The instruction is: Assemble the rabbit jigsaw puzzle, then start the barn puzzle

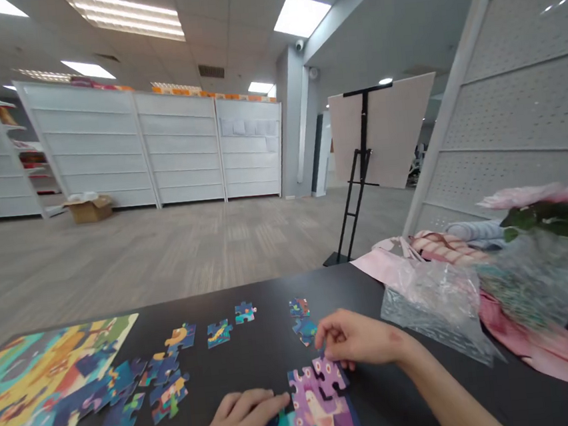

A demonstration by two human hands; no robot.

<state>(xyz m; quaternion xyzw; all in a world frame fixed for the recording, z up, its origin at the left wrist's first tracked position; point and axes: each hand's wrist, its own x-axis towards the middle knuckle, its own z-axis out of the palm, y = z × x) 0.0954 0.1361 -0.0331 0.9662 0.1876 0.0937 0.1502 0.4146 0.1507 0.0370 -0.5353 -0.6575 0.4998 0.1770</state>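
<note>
Pinching one purple jigsaw piece [328, 375] in right-hand fingers [326, 338] (left hand [231, 425] lies open on joined pieces [313, 416])

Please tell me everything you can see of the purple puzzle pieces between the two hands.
These joined jigsaw pieces look like printed cardboard, in purple, teal and cream, with dark blue at the lower left. They lie flat on the black tabletop, and the view cuts off their lower edge. The right hand touches the top purple piece; the left hand touches the group's left side.
</note>
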